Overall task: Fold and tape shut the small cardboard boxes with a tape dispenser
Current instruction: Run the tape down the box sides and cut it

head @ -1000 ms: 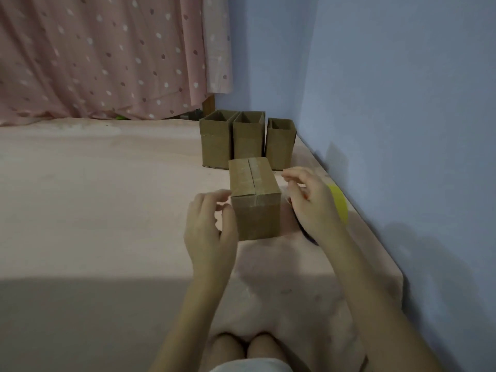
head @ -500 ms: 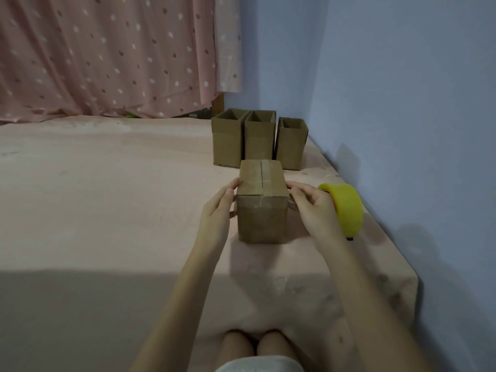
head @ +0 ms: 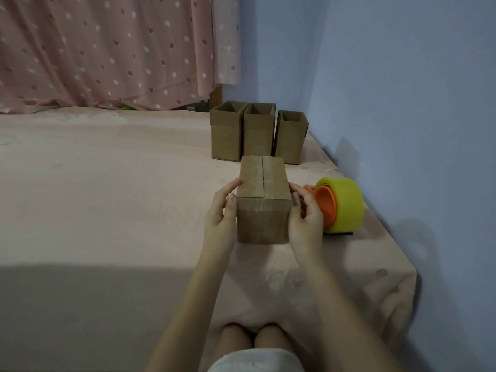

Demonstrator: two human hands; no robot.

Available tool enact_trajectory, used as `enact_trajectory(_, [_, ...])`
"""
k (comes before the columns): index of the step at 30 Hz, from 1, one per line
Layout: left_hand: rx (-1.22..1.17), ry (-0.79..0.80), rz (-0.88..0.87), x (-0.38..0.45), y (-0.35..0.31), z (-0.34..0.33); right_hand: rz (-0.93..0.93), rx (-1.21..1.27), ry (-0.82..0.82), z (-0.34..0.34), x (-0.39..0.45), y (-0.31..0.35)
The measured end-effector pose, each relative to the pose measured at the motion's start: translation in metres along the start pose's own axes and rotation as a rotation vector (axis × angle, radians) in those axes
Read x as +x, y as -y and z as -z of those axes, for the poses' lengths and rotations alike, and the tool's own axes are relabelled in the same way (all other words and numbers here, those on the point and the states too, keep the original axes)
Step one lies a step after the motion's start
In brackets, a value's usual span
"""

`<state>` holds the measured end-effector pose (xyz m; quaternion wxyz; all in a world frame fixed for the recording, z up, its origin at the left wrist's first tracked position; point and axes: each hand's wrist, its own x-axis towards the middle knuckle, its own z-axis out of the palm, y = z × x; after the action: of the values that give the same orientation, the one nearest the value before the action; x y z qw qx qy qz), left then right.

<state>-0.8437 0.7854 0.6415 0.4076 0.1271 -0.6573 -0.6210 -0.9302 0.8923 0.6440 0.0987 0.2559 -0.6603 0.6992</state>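
So the closed box (head: 263, 202) sits on the pink bed (head: 107, 197) right between both hands, flaps shut with tape along the seam, and three open boxes (head: 257, 132) stand in a row just past the fingertips, insides not visible. Blue wall (head: 402, 103) off the right hand's side, dotted pink curtain (head: 107, 49) way beyond. Left hand (head: 221, 214) and right hand (head: 304, 218) each grip a side of the box, and the tape dispenser (head: 339, 206) sits just outside the right hand.

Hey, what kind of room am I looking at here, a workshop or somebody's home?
Most likely a home, probably a bedroom: a soft surface under a pink sheet like a bed, a pink dotted curtain behind it, and a plain blue wall. No workbench or shelving shows.
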Motion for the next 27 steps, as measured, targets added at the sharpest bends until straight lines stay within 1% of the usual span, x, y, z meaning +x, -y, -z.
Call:
enact_trajectory(2, [-0.056, -0.031, 0.015, -0.004, 0.004, -0.004, 0.006, 0.020, -0.010, -0.002, -0.002, 0.000])
enact_trajectory(4, [-0.103, -0.024, 0.037, -0.005, 0.005, -0.004, -0.032, 0.062, -0.010, -0.003, -0.002, 0.000])
enact_trajectory(9, [-0.199, 0.010, 0.076, -0.003, -0.003, 0.004, -0.165, 0.162, 0.114, 0.008, 0.006, 0.000])
enact_trajectory(11, [-0.175, 0.035, 0.047, -0.002, -0.004, 0.011, -0.191, 0.169, 0.094, 0.015, 0.008, 0.003])
enact_trajectory(13, [-0.149, 0.051, 0.016, -0.002, -0.002, 0.021, -0.161, 0.201, 0.075, 0.023, 0.008, 0.006])
enact_trajectory(14, [-0.130, 0.069, 0.000, -0.002, -0.002, 0.025, -0.121, 0.207, 0.092, 0.028, 0.009, 0.006])
enact_trajectory(18, [-0.093, 0.160, -0.057, -0.003, -0.003, 0.035, 0.107, 0.110, 0.269, 0.042, 0.015, 0.007])
enact_trajectory(20, [-0.088, 0.174, -0.070, -0.002, -0.003, 0.036, 0.181, 0.079, 0.327, 0.044, 0.018, 0.006])
enact_trajectory(23, [-0.053, 0.156, -0.077, -0.001, -0.001, 0.034, 0.179, 0.107, 0.358, 0.046, 0.018, 0.005])
enact_trajectory(27, [-0.056, 0.141, -0.062, 0.001, -0.002, 0.032, 0.165, 0.101, 0.352, 0.046, 0.014, 0.004])
